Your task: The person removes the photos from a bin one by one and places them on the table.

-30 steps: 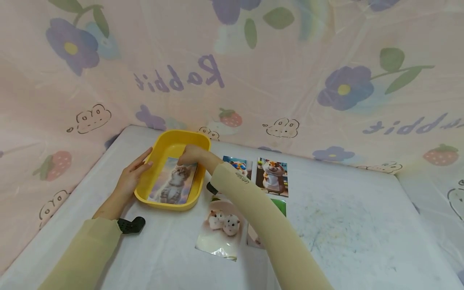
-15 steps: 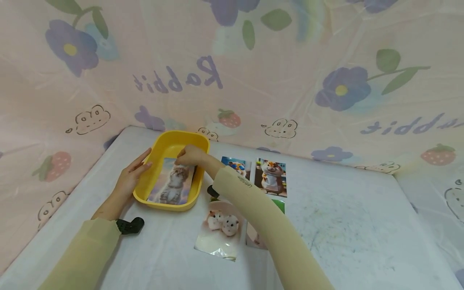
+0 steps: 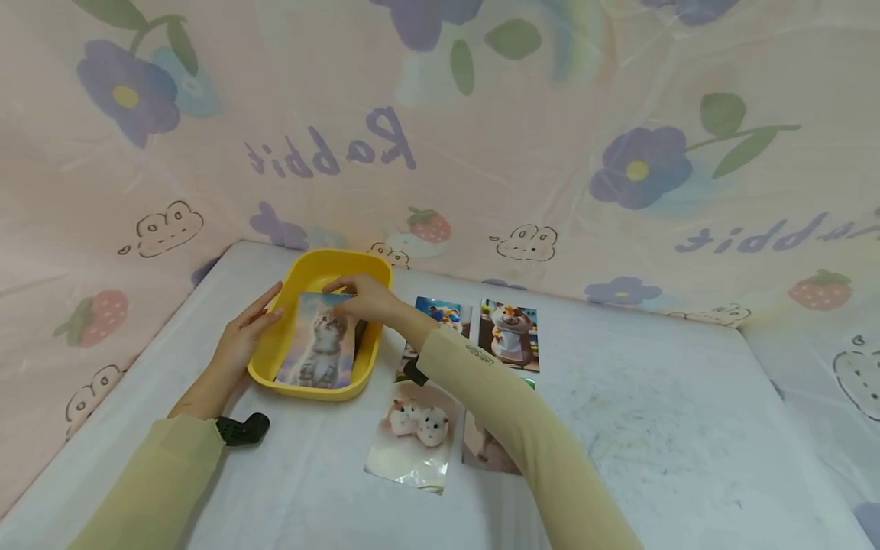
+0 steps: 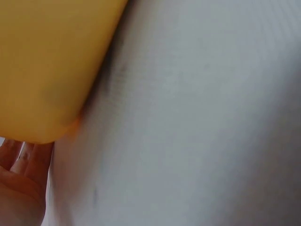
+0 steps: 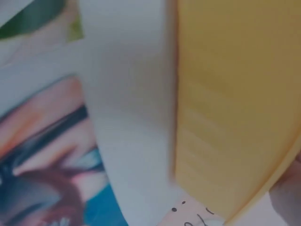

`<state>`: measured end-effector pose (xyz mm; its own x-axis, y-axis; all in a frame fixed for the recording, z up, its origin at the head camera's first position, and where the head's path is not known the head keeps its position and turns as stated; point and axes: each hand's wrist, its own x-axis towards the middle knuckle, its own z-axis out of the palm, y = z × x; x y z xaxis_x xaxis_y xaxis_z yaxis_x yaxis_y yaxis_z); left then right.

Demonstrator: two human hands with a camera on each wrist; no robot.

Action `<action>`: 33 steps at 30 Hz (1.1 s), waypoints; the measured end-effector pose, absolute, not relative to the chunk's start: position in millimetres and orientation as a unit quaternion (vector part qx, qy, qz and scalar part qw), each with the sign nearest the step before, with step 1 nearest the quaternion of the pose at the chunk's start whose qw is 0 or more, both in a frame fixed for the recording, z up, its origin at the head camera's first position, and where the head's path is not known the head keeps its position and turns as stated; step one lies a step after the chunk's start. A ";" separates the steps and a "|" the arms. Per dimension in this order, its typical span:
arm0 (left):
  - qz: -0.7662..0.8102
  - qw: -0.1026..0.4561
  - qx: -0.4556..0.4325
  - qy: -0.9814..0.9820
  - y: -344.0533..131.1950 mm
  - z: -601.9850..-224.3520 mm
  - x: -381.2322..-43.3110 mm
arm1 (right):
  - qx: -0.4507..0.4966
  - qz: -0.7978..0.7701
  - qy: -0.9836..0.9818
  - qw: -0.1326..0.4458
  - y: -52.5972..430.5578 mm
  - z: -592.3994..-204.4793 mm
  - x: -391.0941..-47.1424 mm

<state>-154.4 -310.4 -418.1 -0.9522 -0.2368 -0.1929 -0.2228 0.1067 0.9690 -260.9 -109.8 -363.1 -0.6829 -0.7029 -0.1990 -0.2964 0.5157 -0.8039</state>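
A yellow plastic tray (image 3: 374, 367) stands at the back left of the table. In it lies a photo card of a grey kitten (image 3: 321, 347), its upper end tilted up. My right hand (image 3: 364, 296) reaches over the tray's right rim and pinches the card's top right corner. A dark edge of something else shows beneath the card's right side. My left hand (image 3: 241, 344) rests with straight fingers against the tray's left wall; in the left wrist view its fingers (image 4: 35, 162) touch the tray's yellow wall (image 4: 51, 56).
Right of the tray lie a two-hamster photo card (image 3: 412, 435), an aproned-hamster card (image 3: 510, 336), a blue-goggled animal card (image 3: 443, 313) and a pinkish card (image 3: 484, 447) partly under my right sleeve (image 3: 509, 412). A patterned cloth wall (image 3: 461, 176) closes off the back.
My right hand has gone from a curled fist at the kitten card to pinching its corner, and the card's upper end has risen and shifted slightly left. The left hand still touches the tray.
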 end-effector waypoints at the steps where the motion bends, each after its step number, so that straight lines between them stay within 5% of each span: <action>1: -0.651 0.004 0.155 -0.743 -310.0 -418.0 -154.3 | -0.305 -0.393 0.828 0.257 -108.1 -363.9 -260.7; 17: -0.655 0.002 0.141 -0.743 -309.5 -418.5 -154.6 | -0.300 -0.482 0.806 0.169 -77.6 -364.3 -257.4; 33: -0.653 0.010 0.148 -0.743 -310.7 -421.2 -153.7 | -0.250 -0.595 0.746 0.161 -0.4 -359.7 -267.7</action>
